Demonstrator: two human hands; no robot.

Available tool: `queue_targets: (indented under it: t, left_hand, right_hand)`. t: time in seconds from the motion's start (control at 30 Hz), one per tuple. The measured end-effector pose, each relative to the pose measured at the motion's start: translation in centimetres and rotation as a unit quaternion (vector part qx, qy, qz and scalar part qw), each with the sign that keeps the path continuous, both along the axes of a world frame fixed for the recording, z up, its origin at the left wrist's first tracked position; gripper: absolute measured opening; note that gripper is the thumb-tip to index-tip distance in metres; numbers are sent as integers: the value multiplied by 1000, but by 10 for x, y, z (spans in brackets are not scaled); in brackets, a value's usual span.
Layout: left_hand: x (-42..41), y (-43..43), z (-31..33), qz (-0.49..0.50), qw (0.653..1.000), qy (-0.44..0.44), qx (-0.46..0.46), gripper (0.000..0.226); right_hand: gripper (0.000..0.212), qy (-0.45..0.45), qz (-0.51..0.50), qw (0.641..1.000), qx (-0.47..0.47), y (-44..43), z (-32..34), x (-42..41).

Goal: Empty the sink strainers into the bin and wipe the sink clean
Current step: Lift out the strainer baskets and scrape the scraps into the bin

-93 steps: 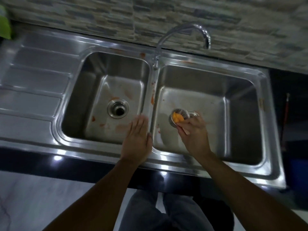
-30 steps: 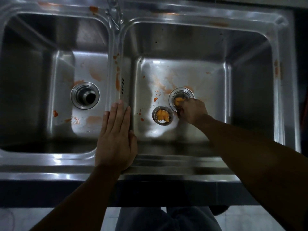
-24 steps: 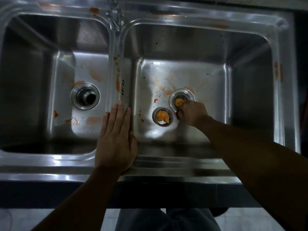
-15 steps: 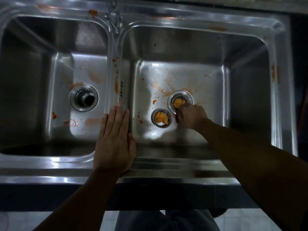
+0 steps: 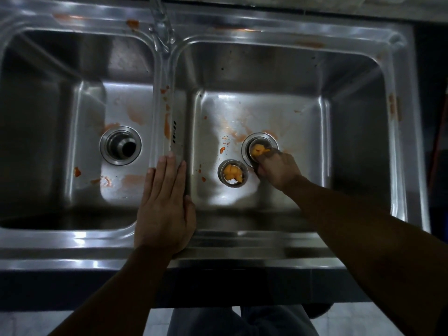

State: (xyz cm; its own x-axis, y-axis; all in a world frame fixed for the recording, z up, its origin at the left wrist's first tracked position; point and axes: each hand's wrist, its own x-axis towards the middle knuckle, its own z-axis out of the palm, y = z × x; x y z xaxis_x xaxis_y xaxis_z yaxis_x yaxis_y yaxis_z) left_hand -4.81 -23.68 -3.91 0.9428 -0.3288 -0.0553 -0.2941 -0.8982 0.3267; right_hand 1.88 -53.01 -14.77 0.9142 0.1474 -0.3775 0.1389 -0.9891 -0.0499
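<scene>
A steel double sink [image 5: 242, 246] is smeared with orange stains in both basins. In the right basin a loose strainer [image 5: 232, 175] holding orange food scraps stands on the floor. Just right of it, my right hand [image 5: 277, 169] reaches into the right drain, fingers curled on a second strainer [image 5: 257, 148] that also holds orange scraps. My left hand [image 5: 164, 207] lies flat, fingers straight, on the divider between the basins. The left drain [image 5: 120, 145] shows a dark open hole with no scraps.
The tap base [image 5: 161, 30] rises at the back of the divider. Orange smears mark the back rim [image 5: 132, 23] and the right rim [image 5: 391, 105]. Below the counter edge I see my legs and a pale floor. No bin is in view.
Three seconds ago my right hand held a scrap-filled strainer above the right basin; that strainer now stands on the basin floor and the hand grips the one in the drain. My left hand has stayed put.
</scene>
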Motion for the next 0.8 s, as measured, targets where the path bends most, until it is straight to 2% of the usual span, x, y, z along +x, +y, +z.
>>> queue_targets:
  t: [0.2,0.27,0.4,0.43,0.47,0.53,0.57,0.7,0.8]
  left_hand:
    - [2,2,1,7,1000,14,8,66]
    - [5,5,-1,8,1000,23,14,66]
    - [13,12,-5,20,999,28,35,66]
    - [1,6,6,-4,999,15,33,66]
    - [-11,-1,16,-31,999,8,34,66]
    - [-7,2,12,-16,999,19,45,66]
    - [-6,1,10,-11,999,15,45,66]
    - [-3,0,5,4,999,15,38,64]
    - [-3,-3,3,6,999,16,32,64]
  right_hand:
    - [47,-53,75,994,-61,2,11,-13]
    - [43,-72,83,993,-38,7,20,-11]
    - [19,-162,89,979,91,16,42,-10]
    - [15,-177,63,979,77,7,63,-35]
    - [28,-179,33,981,64,-2,82,-62]
    - [60,-112,-18,991,70,-4,84,-67]
    - [65,-78,-31,995,59,-5,84,-70]
    - [36,-31,-40,999,-6,-17,74,-63]
    - [31,-4,-81,997,8,-17,73,-59]
